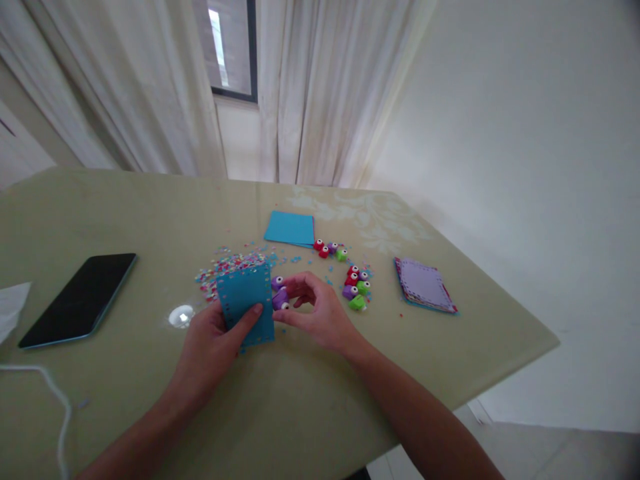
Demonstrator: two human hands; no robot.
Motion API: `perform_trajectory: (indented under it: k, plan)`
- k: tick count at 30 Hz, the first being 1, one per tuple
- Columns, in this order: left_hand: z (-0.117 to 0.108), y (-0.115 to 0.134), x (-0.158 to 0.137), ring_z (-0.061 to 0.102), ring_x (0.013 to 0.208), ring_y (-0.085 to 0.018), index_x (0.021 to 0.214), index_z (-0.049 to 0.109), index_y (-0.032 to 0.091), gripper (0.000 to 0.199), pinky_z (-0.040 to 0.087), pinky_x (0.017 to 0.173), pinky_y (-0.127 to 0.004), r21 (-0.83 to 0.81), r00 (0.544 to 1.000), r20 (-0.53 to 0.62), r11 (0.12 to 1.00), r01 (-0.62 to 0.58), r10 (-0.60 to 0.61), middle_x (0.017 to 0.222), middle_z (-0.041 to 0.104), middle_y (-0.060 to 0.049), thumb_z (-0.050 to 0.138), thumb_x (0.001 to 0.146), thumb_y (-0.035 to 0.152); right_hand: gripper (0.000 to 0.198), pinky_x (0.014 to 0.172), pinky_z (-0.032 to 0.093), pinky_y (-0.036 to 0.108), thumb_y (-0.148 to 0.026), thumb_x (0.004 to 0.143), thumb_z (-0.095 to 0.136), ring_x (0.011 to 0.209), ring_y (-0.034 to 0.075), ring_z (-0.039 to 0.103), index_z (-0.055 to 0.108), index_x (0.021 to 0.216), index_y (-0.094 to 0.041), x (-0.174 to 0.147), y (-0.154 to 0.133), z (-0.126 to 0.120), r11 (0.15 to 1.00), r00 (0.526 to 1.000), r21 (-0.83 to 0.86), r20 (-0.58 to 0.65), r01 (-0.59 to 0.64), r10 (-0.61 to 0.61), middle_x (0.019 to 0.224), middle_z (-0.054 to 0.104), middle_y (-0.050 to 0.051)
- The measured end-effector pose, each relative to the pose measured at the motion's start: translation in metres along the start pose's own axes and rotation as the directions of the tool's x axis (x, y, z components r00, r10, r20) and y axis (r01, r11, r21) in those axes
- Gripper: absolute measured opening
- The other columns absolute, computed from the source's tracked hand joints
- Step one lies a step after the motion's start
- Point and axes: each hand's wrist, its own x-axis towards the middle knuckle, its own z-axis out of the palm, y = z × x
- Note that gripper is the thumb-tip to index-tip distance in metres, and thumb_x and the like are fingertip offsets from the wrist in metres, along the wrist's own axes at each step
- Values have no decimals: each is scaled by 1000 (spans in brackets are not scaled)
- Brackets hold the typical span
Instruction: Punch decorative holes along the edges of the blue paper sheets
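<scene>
My left hand [210, 333] grips a blue card [245, 293] upright above the table, its thumb lying across the card's front. Small punched holes run along the card's edges. At the card's right edge is a purple paper punch [280, 298] with white eye shapes. The fingers of my right hand [323, 310] close round the punch from the right, hiding part of it. Whether the card's edge sits inside its slot, I cannot tell. Behind the card lies a heap of coloured paper bits [213, 273].
Several red, purple and green punches [355, 285] lie right of my hands, with more [325, 249] farther back. Blue cards [290, 228] are stacked behind, hole-edged lilac cards [425, 283] at right. A black tablet [83, 300], white cable [64, 417] and white paper [13, 308] occupy the left.
</scene>
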Motion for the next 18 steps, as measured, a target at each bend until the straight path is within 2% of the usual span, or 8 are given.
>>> perform_trajectory:
  k: [3, 6, 9, 12, 15, 18]
  plan:
    - [0, -3, 0, 72, 65, -22, 99, 78, 22, 41, 53, 48, -25, 38, 999, -26, 998, -40, 41, 85, 82, -4, 84, 79, 56, 57, 89, 58, 37, -40, 70, 96, 100, 22, 74, 71, 118, -22, 0, 2, 0, 1000, 1000, -17, -1, 11, -11, 107, 79, 5]
    - [0, -4, 0, 72, 66, -22, 98, 78, 22, 38, 52, 48, -25, 45, 997, -38, 997, -60, 62, 81, 81, -3, 83, 80, 55, 60, 91, 59, 37, -41, 67, 98, 99, 21, 73, 75, 119, -23, 1, 3, 0, 999, 999, -9, -24, 35, -35, 115, 75, 7]
    - [1, -3, 0, 70, 64, -22, 89, 78, 22, 33, 52, 49, -26, 81, 995, -43, 993, -81, 85, 75, 79, -3, 82, 79, 54, 52, 92, 59, 36, -45, 64, 99, 99, 20, 71, 80, 108, -23, 1, 3, 1, 999, 999, -31, -11, 39, -39, 123, 68, 8]
    - [2, -2, -1, 69, 65, -22, 80, 78, 23, 30, 53, 53, -27, 127, 993, -35, 986, -110, 115, 74, 79, -3, 82, 78, 53, 45, 88, 58, 34, -47, 63, 99, 93, 19, 69, 79, 94, -21, 1, 2, 2, 999, 1000, -42, 8, 6, -6, 110, 70, 5]
    - [2, -1, -1, 69, 65, -22, 81, 80, 23, 29, 53, 54, -26, 102, 993, -8, 988, -116, 118, 74, 79, -2, 82, 78, 51, 48, 70, 53, 30, -46, 60, 100, 73, 15, 61, 76, 93, -21, 1, 4, 5, 994, 995, -39, 22, -99, 100, 83, 67, -2]
    - [2, 1, 0, 69, 63, -22, 81, 81, 23, 29, 50, 50, -25, 52, 998, -1, 997, -63, 63, 68, 76, -1, 86, 73, 51, 56, 63, 48, 27, -45, 54, 102, 65, 13, 56, 73, 96, -22, 1, 5, 7, 977, 978, 81, 82, -199, 193, 74, 63, -5]
